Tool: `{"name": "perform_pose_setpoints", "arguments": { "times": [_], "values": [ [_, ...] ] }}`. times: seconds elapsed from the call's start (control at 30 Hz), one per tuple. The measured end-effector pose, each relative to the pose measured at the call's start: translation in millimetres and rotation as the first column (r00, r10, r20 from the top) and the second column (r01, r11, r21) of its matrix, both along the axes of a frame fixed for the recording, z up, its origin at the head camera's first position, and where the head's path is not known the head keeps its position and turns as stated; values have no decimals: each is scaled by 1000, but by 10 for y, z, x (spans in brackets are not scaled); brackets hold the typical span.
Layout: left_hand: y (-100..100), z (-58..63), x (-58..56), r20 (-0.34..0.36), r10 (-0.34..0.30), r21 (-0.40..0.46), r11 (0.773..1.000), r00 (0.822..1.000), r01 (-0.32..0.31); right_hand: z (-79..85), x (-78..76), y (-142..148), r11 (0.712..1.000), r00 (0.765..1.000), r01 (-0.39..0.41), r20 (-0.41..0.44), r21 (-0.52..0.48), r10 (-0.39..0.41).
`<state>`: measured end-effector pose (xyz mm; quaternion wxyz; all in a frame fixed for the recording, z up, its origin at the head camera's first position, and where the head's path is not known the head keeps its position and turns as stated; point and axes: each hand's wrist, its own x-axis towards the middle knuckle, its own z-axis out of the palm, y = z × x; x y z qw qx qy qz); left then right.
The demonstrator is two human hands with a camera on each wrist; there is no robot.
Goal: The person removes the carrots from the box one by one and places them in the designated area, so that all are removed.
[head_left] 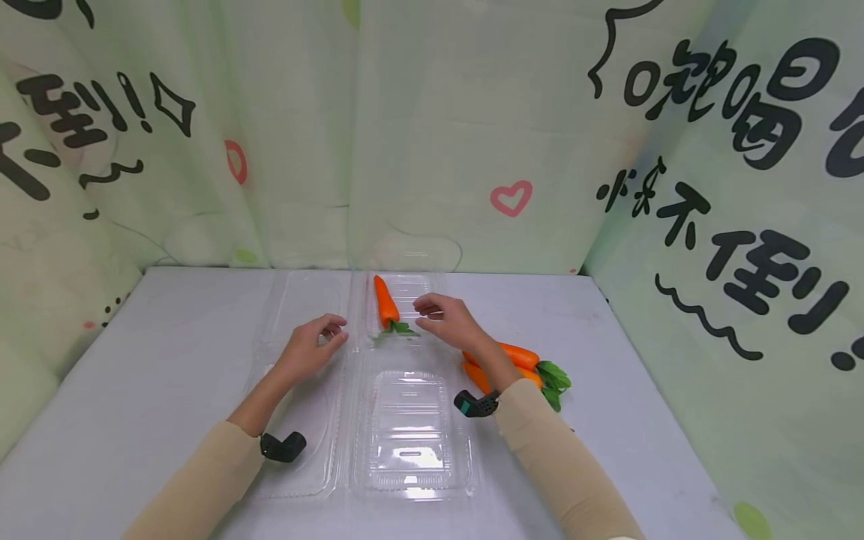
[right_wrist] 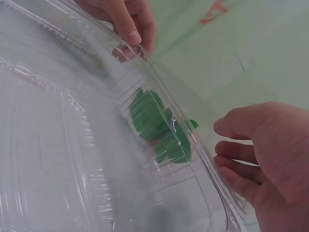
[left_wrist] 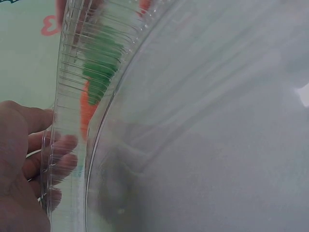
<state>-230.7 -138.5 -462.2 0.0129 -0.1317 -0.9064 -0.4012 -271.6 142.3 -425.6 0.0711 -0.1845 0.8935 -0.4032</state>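
A clear plastic clamshell container lies open near the front of the table, its ribbed tray on the right. Behind it is another clear tray, where an orange carrot with green leaves lies, leaves toward me. My left hand pinches a clear plastic rim, thumb on one side and fingers seen through the plastic on the other. To the right of the carrot, my right hand hovers with loosely bent fingers, thumb apart and nothing between them. In the right wrist view it is just beside the rim.
More carrots with leafy tops lie on the white table, partly hidden under my right forearm. Clear lids spread out to the left of the trays. A pale printed curtain hangs behind and at both sides.
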Motion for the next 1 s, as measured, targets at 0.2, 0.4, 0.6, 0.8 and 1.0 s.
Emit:
{"name": "perform_pose_setpoints", "arguments": {
  "times": [0.2, 0.4, 0.6, 0.8, 1.0],
  "values": [
    [4, 3, 1, 8, 6, 4, 1000, 1000, -6, -24, -39, -48, 1000, 1000, 5, 26, 4, -5],
    [0, 6, 2, 9, 8, 4, 1000, 1000, -8, -21, -66, -113, 1000, 999, 15, 34, 4, -15],
    [-4, 3, -6, 4, 10, 4, 1000, 1000, -10, -35, -107, -157, 999, 999, 33, 39, 22, -34],
    [-6, -3, -9, -12, 11, 5, 1000, 1000, -11, -37, -161, -199, 999, 1000, 22, 16, 47, -23],
    [-3, -36, -17, -15, 7, 0, 1000, 1000, -7, -27, -184, -244, 998, 999, 34, 32, 50, -36]
  ]
}}
